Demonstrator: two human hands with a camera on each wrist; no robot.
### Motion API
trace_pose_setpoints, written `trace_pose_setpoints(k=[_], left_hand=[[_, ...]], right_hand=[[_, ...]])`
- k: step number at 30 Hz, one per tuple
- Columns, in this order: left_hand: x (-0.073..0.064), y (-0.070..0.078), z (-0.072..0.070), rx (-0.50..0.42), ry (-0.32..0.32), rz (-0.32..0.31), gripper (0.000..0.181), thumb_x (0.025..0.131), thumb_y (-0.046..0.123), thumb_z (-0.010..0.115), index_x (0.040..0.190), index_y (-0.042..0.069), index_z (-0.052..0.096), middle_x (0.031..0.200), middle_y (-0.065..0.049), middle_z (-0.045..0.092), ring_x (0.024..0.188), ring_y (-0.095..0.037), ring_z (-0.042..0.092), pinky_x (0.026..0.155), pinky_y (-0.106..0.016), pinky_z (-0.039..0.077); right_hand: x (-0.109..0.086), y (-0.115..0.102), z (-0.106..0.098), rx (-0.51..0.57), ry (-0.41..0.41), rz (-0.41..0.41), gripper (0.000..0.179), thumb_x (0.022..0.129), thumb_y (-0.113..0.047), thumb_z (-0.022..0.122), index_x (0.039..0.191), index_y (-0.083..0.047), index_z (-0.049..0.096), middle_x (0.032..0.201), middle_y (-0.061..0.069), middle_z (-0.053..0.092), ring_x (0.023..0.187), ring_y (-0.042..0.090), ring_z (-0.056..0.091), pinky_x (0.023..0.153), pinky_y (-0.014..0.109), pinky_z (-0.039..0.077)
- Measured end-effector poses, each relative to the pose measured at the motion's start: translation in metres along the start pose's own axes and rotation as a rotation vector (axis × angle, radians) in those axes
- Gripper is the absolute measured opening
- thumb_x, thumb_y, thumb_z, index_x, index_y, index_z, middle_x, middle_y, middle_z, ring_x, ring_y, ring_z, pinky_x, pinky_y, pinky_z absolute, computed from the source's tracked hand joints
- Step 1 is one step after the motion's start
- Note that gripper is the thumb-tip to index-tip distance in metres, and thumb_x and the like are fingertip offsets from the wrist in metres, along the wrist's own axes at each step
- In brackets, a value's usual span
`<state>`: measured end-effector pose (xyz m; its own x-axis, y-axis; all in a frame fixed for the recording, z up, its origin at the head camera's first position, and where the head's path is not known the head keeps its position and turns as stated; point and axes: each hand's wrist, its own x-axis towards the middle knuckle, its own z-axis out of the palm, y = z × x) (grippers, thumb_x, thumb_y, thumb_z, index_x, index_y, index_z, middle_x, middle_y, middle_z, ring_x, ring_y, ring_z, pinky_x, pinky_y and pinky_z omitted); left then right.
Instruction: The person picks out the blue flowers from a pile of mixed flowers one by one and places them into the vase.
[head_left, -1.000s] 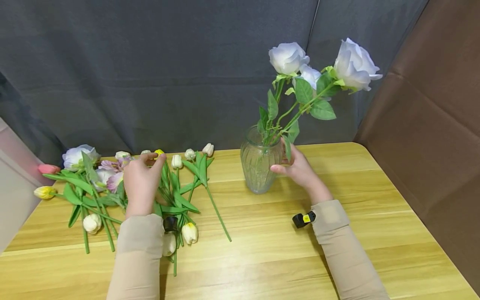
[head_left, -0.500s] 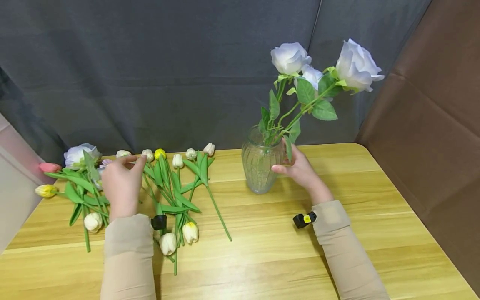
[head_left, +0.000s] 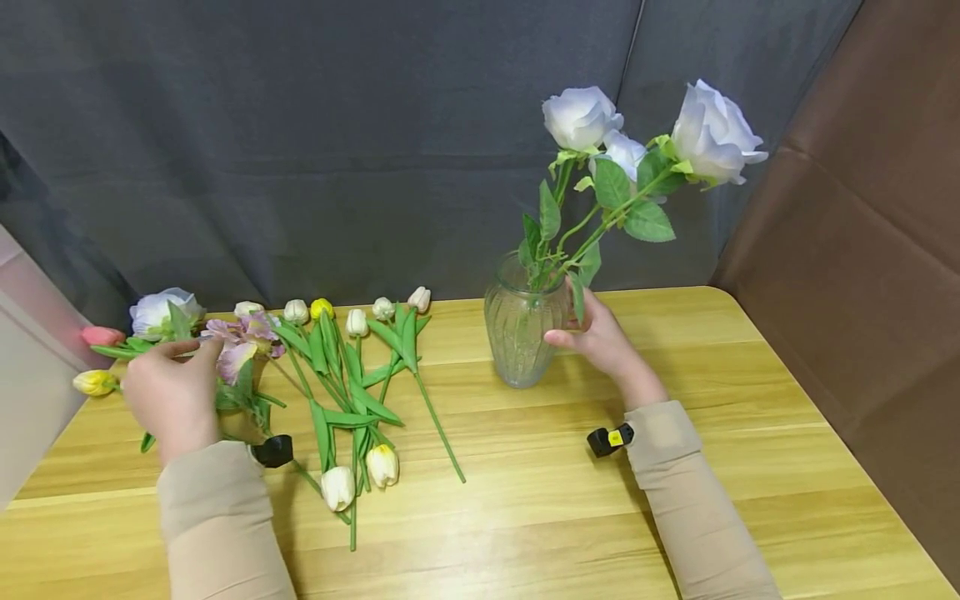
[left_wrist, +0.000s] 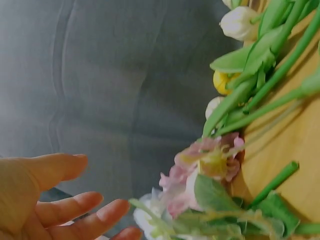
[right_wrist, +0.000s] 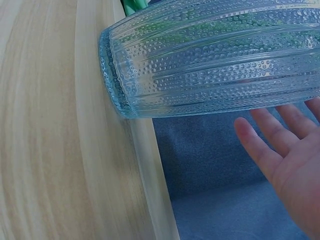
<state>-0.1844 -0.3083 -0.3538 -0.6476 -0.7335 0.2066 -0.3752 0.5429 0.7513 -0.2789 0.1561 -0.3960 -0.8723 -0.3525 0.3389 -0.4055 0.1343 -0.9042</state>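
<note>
In the head view my left hand (head_left: 174,398) hovers over the flowers at the table's left, thumb and fingers apart with nothing between them. A pink-purple flower (head_left: 238,357), perhaps an iris, lies just right of it; the left wrist view shows its petals (left_wrist: 180,192) near my fingertips (left_wrist: 116,210). My right hand (head_left: 600,337) is at the side of a clear ribbed glass vase (head_left: 517,333). Its fingers (right_wrist: 272,127) reach loosely towards the glass, some tips hidden behind it, and the thumb shows in front. Several white roses (head_left: 581,118) stand in the vase and lean right.
White tulips (head_left: 339,487), one yellow tulip (head_left: 322,308) and green stems lie in the table's middle left. A pale rose (head_left: 167,313), a pink tulip (head_left: 102,336) and another yellow tulip (head_left: 94,382) lie further left. A grey curtain (head_left: 337,150) hangs behind; brown panel (head_left: 862,233) on the right.
My left hand has moved left across the flowers, from over the tulips past the purple flower, which now shows uncovered. My right hand and the vase have stayed in place.
</note>
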Motion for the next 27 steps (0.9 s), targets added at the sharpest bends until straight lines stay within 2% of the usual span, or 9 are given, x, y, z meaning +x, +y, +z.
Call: trace_pose_setpoints(k=[3,7,11,15,20,23,27], left_hand=[[0.001,-0.005,-0.003,0.000,0.029,-0.002,0.046,0.088,0.035,0.062,0.118,0.001,0.067,0.114,-0.026,0.062,0.107,-0.046,0.051,0.074,-0.048,0.037],[0.002,-0.010,-0.006,-0.002,0.042,-0.016,0.045,0.088,0.033,0.062,0.119,0.000,0.067,0.121,-0.025,0.059,0.111,-0.047,0.048,0.089,-0.054,0.034],[0.002,-0.014,-0.007,0.015,0.012,-0.038,0.046,0.089,0.033,0.063,0.118,-0.003,0.066,0.124,-0.026,0.056,0.114,-0.048,0.046,0.093,-0.054,0.032],[0.003,-0.020,-0.007,0.052,-0.042,-0.046,0.046,0.089,0.031,0.063,0.114,-0.008,0.065,0.120,-0.031,0.055,0.109,-0.052,0.044,0.092,-0.055,0.031],[0.005,-0.031,-0.005,0.077,-0.093,-0.046,0.041,0.088,0.026,0.065,0.104,-0.012,0.065,0.113,-0.034,0.056,0.104,-0.052,0.045,0.090,-0.054,0.032],[0.006,-0.036,-0.003,0.074,-0.104,-0.054,0.041,0.087,0.023,0.066,0.102,-0.015,0.064,0.113,-0.036,0.054,0.104,-0.054,0.045,0.090,-0.055,0.033],[0.007,-0.041,0.000,0.070,-0.112,-0.069,0.043,0.086,0.020,0.066,0.106,-0.017,0.061,0.116,-0.038,0.053,0.104,-0.055,0.046,0.088,-0.056,0.034]], right_hand=[[0.000,0.001,0.000,0.009,-0.005,-0.004,0.087,0.079,-0.005,0.072,0.152,-0.005,0.023,0.152,0.015,0.029,0.135,0.029,0.033,0.102,0.051,0.034],[0.000,0.001,0.000,0.025,-0.015,-0.015,0.090,0.080,-0.014,0.076,0.152,-0.007,0.023,0.153,0.013,0.029,0.136,0.027,0.031,0.102,0.053,0.034],[0.000,0.002,0.000,0.037,-0.019,-0.025,0.090,0.081,-0.019,0.078,0.152,-0.008,0.024,0.152,0.012,0.030,0.136,0.026,0.031,0.102,0.054,0.033],[0.000,0.001,-0.001,0.042,-0.017,-0.007,0.089,0.081,-0.014,0.076,0.152,-0.008,0.023,0.152,0.012,0.030,0.137,0.026,0.030,0.103,0.053,0.032],[0.001,-0.003,0.000,0.054,-0.026,0.004,0.088,0.081,-0.002,0.072,0.152,-0.004,0.021,0.152,0.017,0.027,0.137,0.031,0.028,0.103,0.055,0.031],[0.001,-0.003,0.000,0.060,-0.030,-0.001,0.087,0.080,0.001,0.070,0.152,-0.003,0.021,0.152,0.019,0.028,0.137,0.034,0.029,0.103,0.055,0.031],[0.000,-0.001,-0.001,0.061,-0.025,-0.002,0.085,0.081,-0.002,0.071,0.152,-0.007,0.024,0.151,0.015,0.032,0.136,0.029,0.031,0.104,0.053,0.031]])
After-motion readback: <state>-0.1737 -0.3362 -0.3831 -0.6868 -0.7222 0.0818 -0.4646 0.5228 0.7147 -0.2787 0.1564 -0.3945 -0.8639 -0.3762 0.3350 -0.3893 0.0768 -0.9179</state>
